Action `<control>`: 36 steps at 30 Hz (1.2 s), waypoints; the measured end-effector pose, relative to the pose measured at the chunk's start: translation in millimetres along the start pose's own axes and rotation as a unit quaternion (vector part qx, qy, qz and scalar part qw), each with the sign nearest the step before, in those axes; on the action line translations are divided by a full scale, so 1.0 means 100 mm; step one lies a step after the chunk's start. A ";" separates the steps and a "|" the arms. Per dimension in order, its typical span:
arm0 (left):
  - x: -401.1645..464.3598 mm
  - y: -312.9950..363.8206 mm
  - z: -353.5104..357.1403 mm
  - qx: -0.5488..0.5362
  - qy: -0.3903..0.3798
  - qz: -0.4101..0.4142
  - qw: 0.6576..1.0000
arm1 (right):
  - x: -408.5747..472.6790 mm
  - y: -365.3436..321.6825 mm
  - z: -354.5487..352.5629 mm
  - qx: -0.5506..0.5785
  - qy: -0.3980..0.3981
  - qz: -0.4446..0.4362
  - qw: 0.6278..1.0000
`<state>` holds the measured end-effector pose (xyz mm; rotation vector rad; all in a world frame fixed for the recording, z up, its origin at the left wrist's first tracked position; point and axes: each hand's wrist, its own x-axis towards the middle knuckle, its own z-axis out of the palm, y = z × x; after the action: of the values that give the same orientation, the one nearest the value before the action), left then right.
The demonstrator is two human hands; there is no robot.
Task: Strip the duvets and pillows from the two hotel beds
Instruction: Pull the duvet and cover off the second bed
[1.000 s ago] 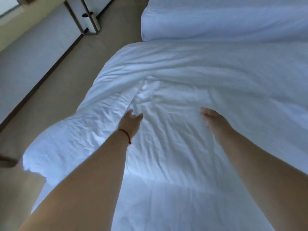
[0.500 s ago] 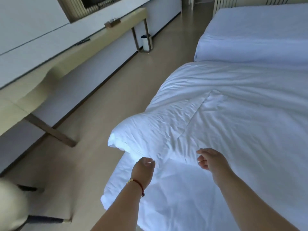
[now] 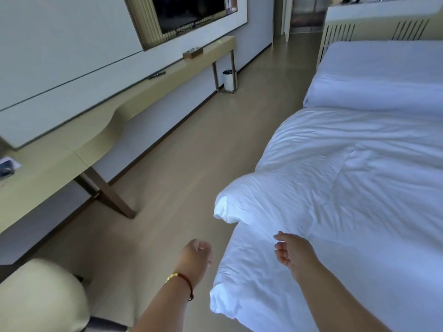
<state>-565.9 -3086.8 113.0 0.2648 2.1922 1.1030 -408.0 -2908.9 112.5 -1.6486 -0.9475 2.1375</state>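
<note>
- Duvet: white, wrinkled, spread over the near bed on the right side of the frame, one corner folded back into a puffy bulge at centre right, overhanging the floor.
- Sheet laid bare below that fold, at the lower centre-right of the frame.
- Second bed in the upper right, with a white roll of bedding along its near edge, just beside the duvet.
- Left hand, lower centre, over the floor just left of the bed edge; fingers curled in loosely, gripping nothing; red cord bracelet with gold beads at the wrist.
- Right hand, lower centre-right, above the sheet just below the folded duvet corner; fingers loosely bent, nothing held; contact with the fabric impossible to tell.
- Counter along the left wall, tan, with a small box and a remote on top.
- Television in the upper centre-left, white bin beneath the far end of the counter.
- Pale rounded chair back in the lower left corner.
</note>
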 end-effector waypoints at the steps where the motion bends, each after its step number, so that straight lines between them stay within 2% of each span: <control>1: 0.11 0.03 -0.04 0.004 -0.007 0.003 1.000 | 0.08 -0.01 0.09 0.012 0.009 0.007 1.000; 10: 1.34 0.64 -0.21 0.102 -0.118 0.041 0.987 | 1.05 -0.19 0.92 0.071 0.090 0.047 0.992; 14: 1.94 0.98 -0.21 0.181 -0.136 0.076 0.971 | 1.40 -0.56 1.12 0.060 0.135 -0.006 0.989; 16: 2.18 1.09 -0.16 0.227 -0.149 0.098 0.957 | 1.55 -0.77 1.03 0.022 0.194 -0.045 0.980; 17: 2.29 1.13 -0.14 0.253 -0.161 0.110 0.948 | 1.61 -0.84 0.93 -0.023 0.250 -0.052 0.967; 19: 2.50 1.20 -0.13 0.303 -0.189 0.128 0.925 | 1.70 -0.93 0.70 -0.103 0.383 -0.033 0.917; 21: 2.74 1.24 -0.15 0.330 -0.216 0.136 0.909 | 1.78 -0.90 0.51 -0.115 0.455 0.020 0.883; 23: 2.99 1.28 -0.22 0.345 -0.243 0.144 0.895 | 1.88 -0.83 0.47 -0.082 0.444 0.078 0.889; 25: 3.31 1.35 -0.31 0.363 -0.274 0.160 0.876 | 1.91 -0.78 0.62 -0.028 0.411 0.088 0.907; 26: 3.48 1.40 -0.36 0.368 -0.288 0.168 0.868 | 1.94 -0.78 0.73 -0.046 0.397 0.078 0.913; 29: 4.04 1.66 -0.55 0.376 -0.315 0.204 0.847 | 2.02 -0.97 1.16 -0.054 0.400 0.007 0.915; 33: 4.73 2.09 -0.81 0.389 -0.327 0.224 0.832 | 2.24 -1.45 1.87 0.143 0.372 -0.094 0.912; 36: 5.14 2.40 -0.81 0.371 -0.345 0.231 0.830 | 2.28 -1.97 2.42 0.215 0.339 -0.167 0.900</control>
<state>-1035.5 -2758.8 92.5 1.3633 1.7861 0.2007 -738.4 -2708.6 100.0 -1.6554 -0.4482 1.2660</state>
